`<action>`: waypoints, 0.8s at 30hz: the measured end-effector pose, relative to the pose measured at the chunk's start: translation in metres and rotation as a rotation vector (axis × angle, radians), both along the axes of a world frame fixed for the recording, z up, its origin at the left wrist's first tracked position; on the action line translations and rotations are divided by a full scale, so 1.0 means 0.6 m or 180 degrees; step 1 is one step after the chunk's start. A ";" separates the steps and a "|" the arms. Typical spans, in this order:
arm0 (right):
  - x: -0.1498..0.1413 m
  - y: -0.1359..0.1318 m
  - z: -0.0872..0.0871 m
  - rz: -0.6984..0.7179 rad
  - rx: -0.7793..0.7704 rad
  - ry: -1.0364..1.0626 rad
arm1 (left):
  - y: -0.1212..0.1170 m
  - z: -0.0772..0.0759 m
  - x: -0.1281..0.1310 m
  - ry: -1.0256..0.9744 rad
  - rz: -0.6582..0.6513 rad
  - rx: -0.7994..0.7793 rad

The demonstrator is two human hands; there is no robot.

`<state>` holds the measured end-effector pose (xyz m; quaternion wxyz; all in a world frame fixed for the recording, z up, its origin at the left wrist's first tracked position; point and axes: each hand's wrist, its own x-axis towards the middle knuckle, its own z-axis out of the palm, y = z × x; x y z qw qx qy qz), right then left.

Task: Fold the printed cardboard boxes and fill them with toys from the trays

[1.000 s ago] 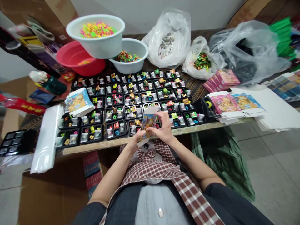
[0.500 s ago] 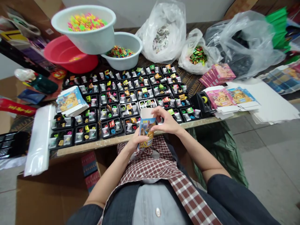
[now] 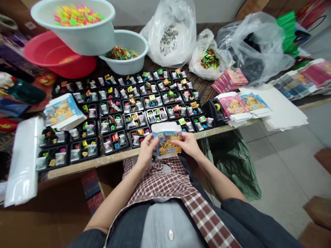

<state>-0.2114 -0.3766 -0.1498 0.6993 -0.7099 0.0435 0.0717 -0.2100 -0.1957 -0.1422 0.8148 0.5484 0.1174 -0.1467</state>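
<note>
A small blue-and-yellow printed cardboard box (image 3: 168, 142), its white flap raised at the top, is held between my two hands just in front of the table edge. My left hand (image 3: 148, 150) grips its left side, thumb on the printed face. At the right side, my right hand (image 3: 190, 144) pinches it, thumb also on the front. Behind the box, rows of black compartment trays (image 3: 116, 142) hold small wrapped packets and coloured pieces; the box and my hands hide parts of the nearest ones.
A stack of blue printed boxes (image 3: 62, 112) lies on the trays at left, beside clear plastic sleeves (image 3: 22, 162). Basins (image 3: 129, 63) and plastic bags (image 3: 172, 51) of small pieces line the back. A black tape dispenser (image 3: 216, 110) and pink boxes (image 3: 234, 106) sit right.
The box has turned from a narrow, edge-on pose to show its broad printed face. My right hand has moved from its upper edge to its right side. The camera view has shifted rightward.
</note>
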 end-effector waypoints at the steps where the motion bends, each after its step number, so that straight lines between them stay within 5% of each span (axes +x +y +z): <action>1: -0.015 0.001 -0.007 -0.0035 -0.0042 0.0075 | -0.007 -0.001 -0.006 0.0111 0.0117 -0.0229; 4: -0.054 0.014 -0.029 -0.0394 0.0131 0.0192 | -0.022 -0.008 -0.021 0.0338 0.0157 -0.0499; 10: -0.073 0.029 -0.041 -0.1324 0.1275 0.0396 | -0.030 -0.019 -0.040 0.0417 -0.0214 -0.0587; 24: -0.063 -0.012 -0.024 -0.1224 0.1405 0.0655 | -0.036 -0.022 -0.023 -0.0248 -0.0797 0.0544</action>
